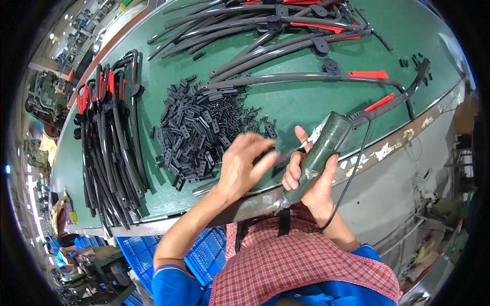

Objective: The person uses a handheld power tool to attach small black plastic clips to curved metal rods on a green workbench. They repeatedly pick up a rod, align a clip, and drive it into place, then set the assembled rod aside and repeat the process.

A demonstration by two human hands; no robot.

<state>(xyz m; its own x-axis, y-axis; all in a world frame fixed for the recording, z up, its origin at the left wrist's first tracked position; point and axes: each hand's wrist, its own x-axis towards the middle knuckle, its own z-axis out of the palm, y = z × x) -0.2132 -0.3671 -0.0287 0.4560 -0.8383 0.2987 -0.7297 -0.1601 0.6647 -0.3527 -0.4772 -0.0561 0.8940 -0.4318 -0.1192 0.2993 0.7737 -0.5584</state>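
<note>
My right hand (317,186) is wrapped round a dark green electric screwdriver (326,148). The tool is tilted, with its tip low near the table's front edge and its cord running down past my forearm. Left of it, my left hand (242,166) is over the right side of a pile of black plastic pieces (191,135). Its fingers are curved and blurred by motion; whether they hold anything is unclear. A bent black tubular frame (270,79) with red strips lies just beyond both hands. One of its tubes passes behind the screwdriver.
Many small dark screws (245,120) are spread beside the plastic pieces on the green table (168,204). A bundle of black tubular frames (109,137) lies at the left, and more frames (250,23) are stacked at the back. Blue plastic crates (206,252) sit below the table edge.
</note>
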